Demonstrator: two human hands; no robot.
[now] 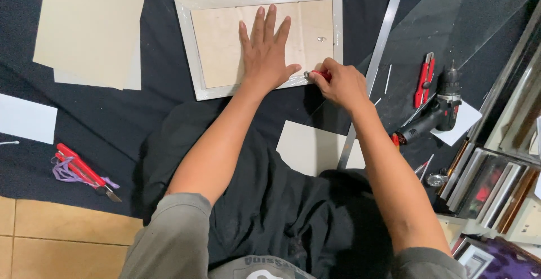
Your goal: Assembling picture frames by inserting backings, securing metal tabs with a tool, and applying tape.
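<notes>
A dark cloth [169, 115] covers the floor, with tan floor tiles [62, 228] showing at the lower left edge.

Item in hand: one picture frame [186, 36], lying face down near the top centre of the cloth. The moulding is pale grey-white and looks wrapped in clear film. A light brown backing board [217, 42] sits inside it, with a small metal fitting near its right side.

Left hand [265, 51]: laid flat, fingers spread apart, palm pressing on the backing board.

Right hand [341, 84]: fingers closed around a small red-handled tool [320, 75], whose tip meets the frame's lower right edge. The kind of tool cannot be told.

Count of other items:
- One long metal ruler [383, 36], running diagonally just right of the frame.
- One sheet of clear glass [468, 14] at upper right.
- One cordless drill [439, 113], dark with red trim, right of the right forearm.
- One red utility knife [424, 79] just above the drill.
- One red hand tool [84, 172] with purple string at lower left.
- Two stacked cream boards [90, 25] at upper left.
- One white card [25, 118] at the left edge; one pale card [307, 146] between the forearms.
- A row of finished frames [490, 183] standing on edge at far right; number not countable.
</notes>
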